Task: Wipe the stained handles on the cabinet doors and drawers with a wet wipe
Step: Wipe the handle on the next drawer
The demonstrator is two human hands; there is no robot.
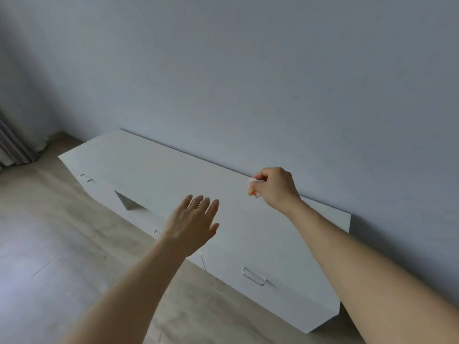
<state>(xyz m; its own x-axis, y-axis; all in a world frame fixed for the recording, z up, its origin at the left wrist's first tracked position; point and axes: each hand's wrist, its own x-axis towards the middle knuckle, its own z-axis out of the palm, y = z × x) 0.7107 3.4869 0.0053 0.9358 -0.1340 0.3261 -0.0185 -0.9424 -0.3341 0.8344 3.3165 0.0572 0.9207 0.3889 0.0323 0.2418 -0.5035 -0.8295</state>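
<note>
Risk of smearing orange grime back onto the handle (253, 276) low on the cabinet (173, 175), since right hand (275, 188) fingers pinch an already soiled wet wipe (254, 186) above its top, left hand (192, 223) fingers spread, empty

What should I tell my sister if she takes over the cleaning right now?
Right hand: closed on the crumpled wet wipe, which has an orange stain on it, held above the cabinet top.
Left hand: open and empty, hovering over the cabinet's front edge.
Handles: right handle, far-left handle, and a middle one mostly hidden behind the left hand.
Done: the stain suggests some wiping has happened; which handles are clean can't be told.
Left: check each handle and wipe any with stains.
</note>
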